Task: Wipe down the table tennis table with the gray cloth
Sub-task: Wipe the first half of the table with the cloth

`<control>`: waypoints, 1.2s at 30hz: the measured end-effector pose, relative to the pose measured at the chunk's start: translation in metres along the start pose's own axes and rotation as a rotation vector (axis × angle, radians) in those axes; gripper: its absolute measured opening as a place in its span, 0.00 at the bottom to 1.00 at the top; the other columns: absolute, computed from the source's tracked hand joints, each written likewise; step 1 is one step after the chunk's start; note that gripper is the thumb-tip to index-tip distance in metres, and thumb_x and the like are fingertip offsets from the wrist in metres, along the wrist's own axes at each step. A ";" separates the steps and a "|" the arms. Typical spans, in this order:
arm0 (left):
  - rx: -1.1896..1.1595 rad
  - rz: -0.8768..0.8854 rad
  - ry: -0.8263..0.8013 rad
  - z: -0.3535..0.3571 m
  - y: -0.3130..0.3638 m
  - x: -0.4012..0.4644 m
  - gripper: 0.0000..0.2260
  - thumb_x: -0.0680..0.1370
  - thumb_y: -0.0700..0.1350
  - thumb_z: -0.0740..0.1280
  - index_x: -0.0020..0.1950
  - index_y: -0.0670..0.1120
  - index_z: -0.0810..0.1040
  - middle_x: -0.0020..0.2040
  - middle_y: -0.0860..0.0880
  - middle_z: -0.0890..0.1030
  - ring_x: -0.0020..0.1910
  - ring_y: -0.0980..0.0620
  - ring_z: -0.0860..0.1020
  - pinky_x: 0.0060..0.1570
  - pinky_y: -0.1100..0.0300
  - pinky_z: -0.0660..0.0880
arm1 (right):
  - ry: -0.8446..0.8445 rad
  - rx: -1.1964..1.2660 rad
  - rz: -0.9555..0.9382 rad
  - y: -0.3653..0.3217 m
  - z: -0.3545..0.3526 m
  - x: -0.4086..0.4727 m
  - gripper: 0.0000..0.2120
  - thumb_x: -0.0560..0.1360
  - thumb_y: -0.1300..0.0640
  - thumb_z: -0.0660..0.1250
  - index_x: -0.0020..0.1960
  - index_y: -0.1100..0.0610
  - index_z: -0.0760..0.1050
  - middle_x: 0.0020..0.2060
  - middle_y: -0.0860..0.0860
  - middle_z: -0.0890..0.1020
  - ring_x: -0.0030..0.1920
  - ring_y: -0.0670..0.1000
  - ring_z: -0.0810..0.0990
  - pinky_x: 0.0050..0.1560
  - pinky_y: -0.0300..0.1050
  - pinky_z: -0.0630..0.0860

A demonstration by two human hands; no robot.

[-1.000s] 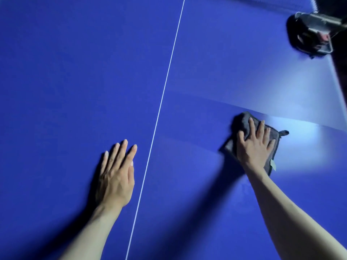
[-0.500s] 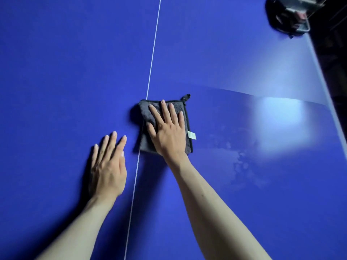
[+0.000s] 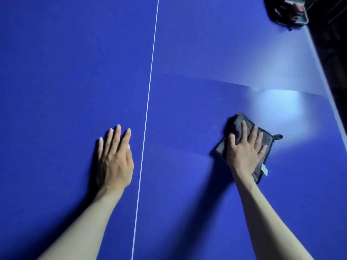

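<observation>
One blue table tennis table fills the view, split by a single white centre line, with one dark object at its far right corner, too blurred to identify. Two hands lie on it — the left hand flat just left of the line, fingers straight and close together. The right hand presses with straight, spread fingers on the one gray cloth well right of the line — its long axis runs from far-left to near-right, hanging loop pointing right.

Your right hand hides most of the gray cloth. Dark object top right is cut off by the frame edge, blurred, unidentifiable.
</observation>
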State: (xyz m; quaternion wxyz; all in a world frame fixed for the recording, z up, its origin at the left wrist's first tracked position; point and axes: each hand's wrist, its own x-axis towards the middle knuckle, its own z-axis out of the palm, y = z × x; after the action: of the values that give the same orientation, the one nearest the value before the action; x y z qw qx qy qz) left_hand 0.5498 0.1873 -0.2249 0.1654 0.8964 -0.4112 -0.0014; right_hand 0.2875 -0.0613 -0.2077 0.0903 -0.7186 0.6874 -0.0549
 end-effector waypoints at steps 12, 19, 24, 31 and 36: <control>0.012 0.009 0.002 0.002 -0.003 0.001 0.21 0.84 0.45 0.51 0.75 0.43 0.72 0.81 0.44 0.63 0.80 0.43 0.60 0.78 0.40 0.56 | -0.046 0.081 -0.646 -0.170 0.048 -0.136 0.29 0.81 0.40 0.57 0.82 0.40 0.60 0.84 0.49 0.57 0.83 0.55 0.55 0.81 0.62 0.51; -0.017 0.011 -0.015 -0.001 -0.003 0.000 0.23 0.85 0.46 0.50 0.80 0.48 0.65 0.82 0.45 0.61 0.81 0.44 0.58 0.79 0.42 0.54 | -0.012 -0.034 -0.533 -0.054 0.018 -0.084 0.31 0.80 0.38 0.56 0.82 0.38 0.57 0.84 0.46 0.56 0.83 0.52 0.54 0.82 0.59 0.49; -0.033 0.018 -0.006 0.000 -0.004 -0.001 0.23 0.85 0.46 0.50 0.80 0.48 0.64 0.82 0.45 0.61 0.82 0.44 0.57 0.80 0.42 0.52 | 0.015 -0.083 -0.269 0.060 -0.010 -0.035 0.31 0.80 0.36 0.53 0.82 0.39 0.58 0.83 0.46 0.57 0.83 0.52 0.55 0.81 0.61 0.52; -0.053 0.023 0.039 0.005 -0.003 0.000 0.23 0.84 0.45 0.52 0.79 0.46 0.67 0.81 0.43 0.63 0.81 0.42 0.59 0.79 0.41 0.52 | -0.009 -0.053 -0.006 0.068 -0.012 -0.036 0.36 0.76 0.33 0.47 0.83 0.39 0.55 0.84 0.47 0.52 0.84 0.51 0.49 0.82 0.62 0.46; -0.205 -0.006 0.006 0.002 -0.006 0.002 0.23 0.83 0.46 0.50 0.76 0.46 0.72 0.80 0.44 0.65 0.81 0.45 0.60 0.80 0.45 0.50 | 0.044 -0.089 -0.262 -0.011 0.014 -0.104 0.33 0.77 0.38 0.54 0.82 0.42 0.61 0.83 0.51 0.58 0.83 0.56 0.56 0.80 0.65 0.51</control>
State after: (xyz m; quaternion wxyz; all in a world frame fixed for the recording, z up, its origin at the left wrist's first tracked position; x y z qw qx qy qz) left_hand 0.5552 0.1888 -0.2286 0.2573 0.8761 -0.4056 -0.0413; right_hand 0.2956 0.0431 -0.2141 0.0354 -0.8040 0.5914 -0.0515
